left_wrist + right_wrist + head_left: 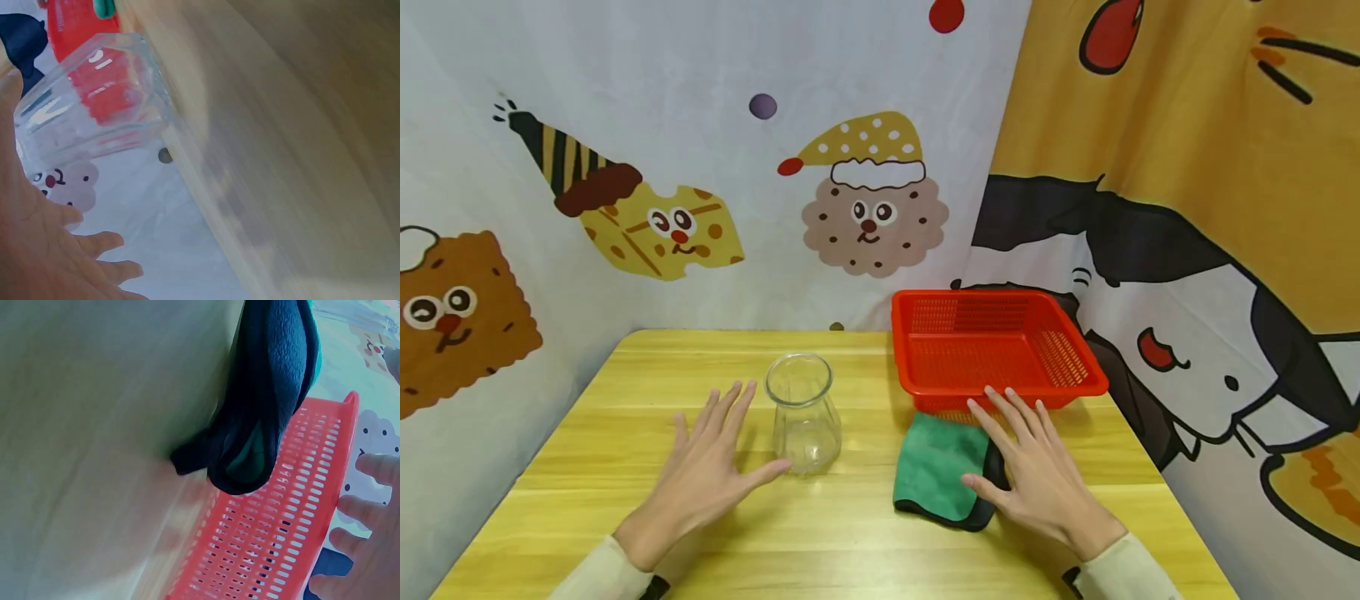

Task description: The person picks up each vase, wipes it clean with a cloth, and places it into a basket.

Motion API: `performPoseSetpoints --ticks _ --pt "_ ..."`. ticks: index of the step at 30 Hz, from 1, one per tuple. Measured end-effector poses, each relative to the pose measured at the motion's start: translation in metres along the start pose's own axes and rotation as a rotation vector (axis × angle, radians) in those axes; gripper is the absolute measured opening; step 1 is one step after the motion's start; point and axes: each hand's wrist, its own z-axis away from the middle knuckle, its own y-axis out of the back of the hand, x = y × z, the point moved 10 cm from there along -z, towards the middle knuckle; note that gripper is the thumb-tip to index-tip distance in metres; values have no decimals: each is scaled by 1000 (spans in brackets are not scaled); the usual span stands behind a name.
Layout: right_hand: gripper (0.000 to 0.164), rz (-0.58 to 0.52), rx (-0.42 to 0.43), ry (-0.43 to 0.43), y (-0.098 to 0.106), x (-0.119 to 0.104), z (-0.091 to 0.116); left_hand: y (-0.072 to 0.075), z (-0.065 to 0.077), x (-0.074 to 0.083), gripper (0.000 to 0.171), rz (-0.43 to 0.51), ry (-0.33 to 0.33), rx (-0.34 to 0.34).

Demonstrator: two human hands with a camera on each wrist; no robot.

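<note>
A clear glass vase [808, 429] with a flared rim stands upright on the table, left of the middle. My left hand [707, 471] hovers beside it with fingers spread, its thumb close to the vase's base in the head view; the left wrist view shows the vase [94, 106] near the thumb, and contact cannot be told. A folded green cloth [942, 467] with black edging lies to the right. Over its right edge my right hand [1041, 475] is held with fingers spread, gripping nothing. From the right wrist, the cloth's dark folded edge [269, 394] shows.
Behind the cloth, a red perforated plastic basket [1000, 358] stands at the table's back right corner. The wooden table [820, 542] backs onto a printed curtain [760, 217] with cartoon figures. Another patterned curtain [1210, 275] hangs along the right side.
</note>
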Motion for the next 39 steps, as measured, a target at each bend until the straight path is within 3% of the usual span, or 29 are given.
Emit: performPoseSetpoints --ticks 9,21,39 --pt "98 -23 16 61 3 -16 -1 8 -3 14 122 121 -20 63" --pt "94 -19 30 114 6 -32 0 4 -8 22 116 255 -6 76" --pt "88 -25 -39 123 -8 -41 -7 -1 -21 27 103 474 0 120"
